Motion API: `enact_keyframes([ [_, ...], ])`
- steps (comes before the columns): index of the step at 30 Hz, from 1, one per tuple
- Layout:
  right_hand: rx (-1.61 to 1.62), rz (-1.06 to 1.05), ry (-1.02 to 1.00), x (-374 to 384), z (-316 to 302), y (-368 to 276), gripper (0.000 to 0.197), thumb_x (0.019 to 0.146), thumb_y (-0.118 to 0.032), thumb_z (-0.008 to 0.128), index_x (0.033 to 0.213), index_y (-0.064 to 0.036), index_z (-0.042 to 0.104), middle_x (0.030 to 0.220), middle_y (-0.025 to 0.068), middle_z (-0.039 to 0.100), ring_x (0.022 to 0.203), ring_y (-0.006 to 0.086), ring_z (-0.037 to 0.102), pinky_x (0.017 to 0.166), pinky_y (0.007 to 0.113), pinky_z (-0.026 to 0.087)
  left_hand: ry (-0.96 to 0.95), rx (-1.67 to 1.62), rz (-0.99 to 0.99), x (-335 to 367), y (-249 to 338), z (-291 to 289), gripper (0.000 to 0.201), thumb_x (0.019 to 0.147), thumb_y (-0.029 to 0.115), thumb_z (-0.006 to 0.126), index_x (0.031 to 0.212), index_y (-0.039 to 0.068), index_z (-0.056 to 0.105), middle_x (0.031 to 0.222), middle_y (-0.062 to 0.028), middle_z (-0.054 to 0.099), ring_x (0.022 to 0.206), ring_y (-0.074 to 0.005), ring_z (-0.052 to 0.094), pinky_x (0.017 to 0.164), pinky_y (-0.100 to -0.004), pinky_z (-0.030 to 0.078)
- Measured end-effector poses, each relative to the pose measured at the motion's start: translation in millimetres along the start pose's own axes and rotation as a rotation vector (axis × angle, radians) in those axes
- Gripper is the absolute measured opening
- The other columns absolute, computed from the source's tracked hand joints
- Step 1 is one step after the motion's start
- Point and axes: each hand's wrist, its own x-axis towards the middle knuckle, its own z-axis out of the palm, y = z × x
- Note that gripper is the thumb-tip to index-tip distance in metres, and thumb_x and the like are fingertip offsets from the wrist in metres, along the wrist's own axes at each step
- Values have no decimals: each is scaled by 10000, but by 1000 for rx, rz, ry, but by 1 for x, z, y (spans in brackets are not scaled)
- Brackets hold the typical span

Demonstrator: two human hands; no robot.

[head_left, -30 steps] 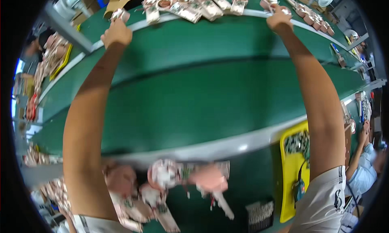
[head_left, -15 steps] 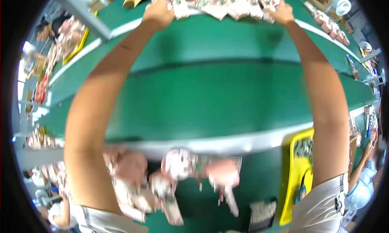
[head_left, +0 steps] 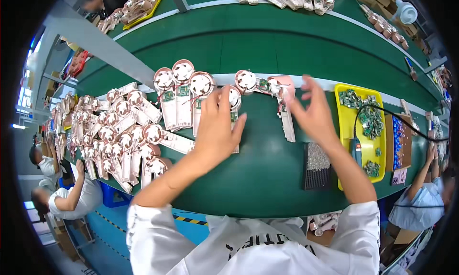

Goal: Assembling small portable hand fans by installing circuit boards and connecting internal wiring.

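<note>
My left hand (head_left: pixel 217 127) lies over a pink handheld-fan half (head_left: pixel 234 97), its fingers stretched apart; whether it touches the part is hidden. To its left stand several similar fan halves (head_left: pixel 183 70) with round white motors, green boards and thin wires. My right hand (head_left: pixel 313 112) is open, fingers apart, beside an angled pink fan part (head_left: pixel 287 117) with a long pale handle; the thumb is close to its round head. Between the hands, at the bench's far edge, another fan half (head_left: pixel 246 81) lies with its green board toward the right.
A big heap of fan halves (head_left: pixel 110 136) covers the left bench. On the right are a yellow tray (head_left: pixel 339 146) of green circuit boards, a blue-handled corded tool (head_left: pixel 356 150), a black box of small metal pieces (head_left: pixel 316 172) and a box of blue parts (head_left: pixel 398 136). Co-workers sit on both sides.
Both hands have come back from the row of parts on the far conveyor to the near bench. They no longer touch that row. The view now takes in the bench and my shirt.
</note>
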Motion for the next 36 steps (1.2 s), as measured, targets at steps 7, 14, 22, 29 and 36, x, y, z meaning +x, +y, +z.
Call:
enact_keyframes([
  [7,-4,26,-81,-8,1,4,673,845,-163,674,1413,-48,331,925,93,687,736,248,668,704,373,532,139,102,-84,-31,3,52,719,824,75,660,1402,-101,269,1335,-349,339,1205,-493,377,1038,-530,328],
  [14,-52,-34,27,-11,6,1,664,886,-264,657,1420,-37,334,1146,148,622,846,269,673,734,396,535,219,127,-195,-38,-1,77,713,831,5,587,1428,-122,216,1428,-310,317,1287,-455,330,1084,-525,271],
  [22,-119,-102,33,13,14,30,654,859,-166,655,1419,-86,328,907,159,687,839,395,660,757,475,515,183,220,-254,-40,3,84,697,837,0,569,1431,-124,225,1470,-280,297,1262,-420,350,1074,-508,259],
  [29,250,64,-156,70,-8,99,437,923,-107,585,1323,-89,411,990,155,658,812,229,646,745,325,511,206,244,-239,-42,5,84,677,804,-41,536,1428,-94,280,1480,-274,308,1279,-403,361,1056,-519,271],
  [36,312,-73,-139,111,-7,101,239,938,-156,612,1157,-66,577,1058,67,609,904,128,584,726,252,476,187,268,-235,-42,3,85,681,785,-30,544,1420,-93,305,1463,-272,338,1247,-397,396,1038,-508,292],
])
